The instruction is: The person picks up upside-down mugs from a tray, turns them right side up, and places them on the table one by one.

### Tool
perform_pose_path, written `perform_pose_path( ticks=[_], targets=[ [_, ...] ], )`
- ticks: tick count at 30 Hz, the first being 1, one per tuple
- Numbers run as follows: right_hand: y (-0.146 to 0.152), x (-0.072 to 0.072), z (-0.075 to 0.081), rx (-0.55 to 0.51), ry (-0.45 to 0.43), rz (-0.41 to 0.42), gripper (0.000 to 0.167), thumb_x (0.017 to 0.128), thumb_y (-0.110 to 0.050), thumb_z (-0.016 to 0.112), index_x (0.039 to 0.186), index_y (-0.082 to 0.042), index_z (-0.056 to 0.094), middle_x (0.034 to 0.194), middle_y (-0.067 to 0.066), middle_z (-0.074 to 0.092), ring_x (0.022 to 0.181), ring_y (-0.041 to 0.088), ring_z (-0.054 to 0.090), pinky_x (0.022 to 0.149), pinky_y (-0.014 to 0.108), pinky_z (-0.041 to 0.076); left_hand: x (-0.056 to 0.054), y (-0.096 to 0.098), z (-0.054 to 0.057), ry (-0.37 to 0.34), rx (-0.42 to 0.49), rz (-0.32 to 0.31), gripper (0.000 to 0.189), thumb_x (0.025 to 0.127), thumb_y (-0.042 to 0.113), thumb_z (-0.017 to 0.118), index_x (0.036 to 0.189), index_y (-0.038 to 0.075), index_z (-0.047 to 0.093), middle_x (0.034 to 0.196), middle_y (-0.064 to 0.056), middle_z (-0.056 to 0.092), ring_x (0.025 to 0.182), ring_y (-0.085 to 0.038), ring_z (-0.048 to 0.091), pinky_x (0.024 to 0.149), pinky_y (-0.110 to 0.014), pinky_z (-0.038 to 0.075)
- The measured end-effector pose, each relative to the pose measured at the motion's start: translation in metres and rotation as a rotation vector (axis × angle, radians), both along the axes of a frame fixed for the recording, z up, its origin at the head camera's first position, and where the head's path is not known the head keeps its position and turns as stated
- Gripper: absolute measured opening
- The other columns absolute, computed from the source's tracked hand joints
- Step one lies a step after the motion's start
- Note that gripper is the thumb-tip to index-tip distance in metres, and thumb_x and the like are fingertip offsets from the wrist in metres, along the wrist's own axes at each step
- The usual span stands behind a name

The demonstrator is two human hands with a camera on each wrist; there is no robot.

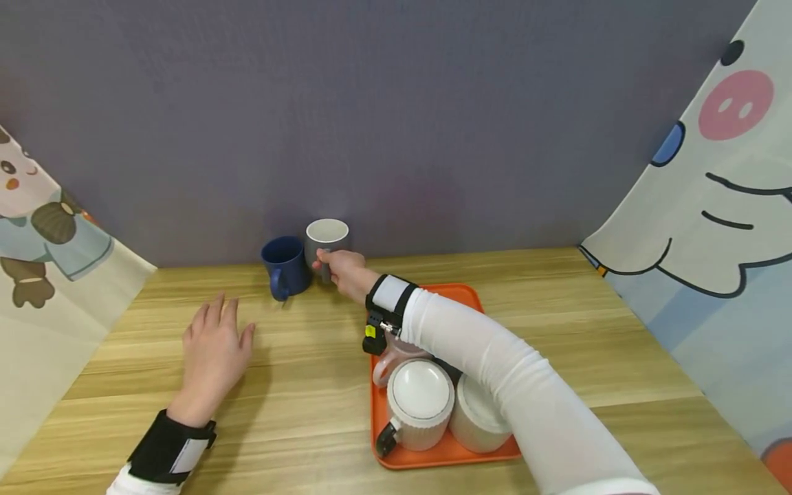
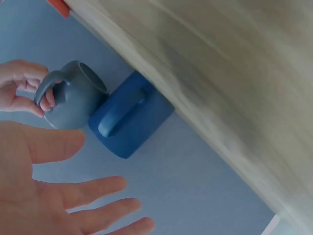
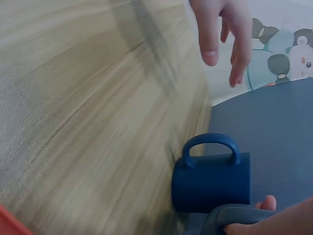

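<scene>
Grey mug getting parked right against the blue one, tight squeeze

Table (image 1: 322, 385) first: the left hand (image 1: 213, 347) lies flat on it, fingers spread, holding nothing, well left of the action. The orange tray (image 1: 433, 454) sits under the right forearm with two white lidded pots, so a dropped elbow could probably clip a lid. Right hand (image 1: 343, 269) pinches the grey mug (image 1: 326, 237) by its handle, apparently just off the table by the wall. Blue mug (image 1: 286, 265) sits just left of that hand, touching or nearly so; I reckon a nudge could knock it.
</scene>
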State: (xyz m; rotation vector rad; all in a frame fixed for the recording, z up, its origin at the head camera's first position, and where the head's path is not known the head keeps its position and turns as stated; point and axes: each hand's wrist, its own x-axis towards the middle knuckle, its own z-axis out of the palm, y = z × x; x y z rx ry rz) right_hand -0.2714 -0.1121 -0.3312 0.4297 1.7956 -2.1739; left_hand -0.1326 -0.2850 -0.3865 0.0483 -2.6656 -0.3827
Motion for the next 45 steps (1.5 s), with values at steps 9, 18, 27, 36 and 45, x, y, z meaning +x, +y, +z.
perform_pose_path(
  ticks=[9,18,27,36,45],
  targets=[
    [-0.005,0.000,-0.010,0.061,-0.005,-0.023,0.011,0.085,-0.012,0.070,0.090,-0.001,0.070,0.091,0.015,0.073,0.062,0.009,0.056,0.054,0.016,0.036,0.003,-0.004,0.001,0.010,-0.002,0.015,0.048,0.088,0.016,0.060,0.125,-0.013,0.047,0.137,-0.035,0.038,0.121,-0.056,0.034,0.091,-0.070,0.028],
    [-0.009,-0.003,-0.019,0.111,-0.049,-0.043,0.017,0.086,-0.012,0.069,0.097,0.000,0.071,0.093,0.015,0.073,0.076,0.018,0.061,0.060,0.020,0.038,0.002,-0.001,0.001,0.025,-0.003,0.009,0.048,0.088,0.015,0.062,0.125,-0.013,0.048,0.136,-0.035,0.039,0.120,-0.056,0.035,0.091,-0.070,0.028],
    [-0.005,-0.005,-0.025,0.142,-0.029,0.029,0.020,0.089,-0.015,0.067,0.102,0.001,0.070,0.063,0.001,0.061,0.096,0.023,0.063,0.079,0.028,0.047,0.001,0.001,0.001,0.022,-0.010,0.016,0.049,0.088,0.015,0.062,0.126,-0.012,0.048,0.137,-0.034,0.040,0.119,-0.055,0.035,0.090,-0.070,0.028],
    [-0.008,0.006,-0.017,0.150,-0.019,-0.004,0.021,0.090,-0.008,0.064,0.107,0.004,0.066,0.098,0.019,0.071,0.092,0.025,0.067,0.087,0.031,0.051,0.003,0.002,0.003,-0.009,-0.006,0.020,0.050,0.089,0.016,0.060,0.128,-0.012,0.046,0.138,-0.034,0.038,0.120,-0.055,0.034,0.090,-0.070,0.027],
    [-0.026,-0.040,-0.075,0.241,0.015,-0.011,0.022,0.083,-0.007,0.071,0.103,0.001,0.063,0.074,0.006,0.069,0.067,0.015,0.068,0.061,0.023,0.049,0.004,0.004,0.003,0.011,-0.014,0.022,0.049,0.088,0.016,0.061,0.127,-0.011,0.048,0.136,-0.034,0.041,0.118,-0.054,0.036,0.089,-0.070,0.028]
  ],
)
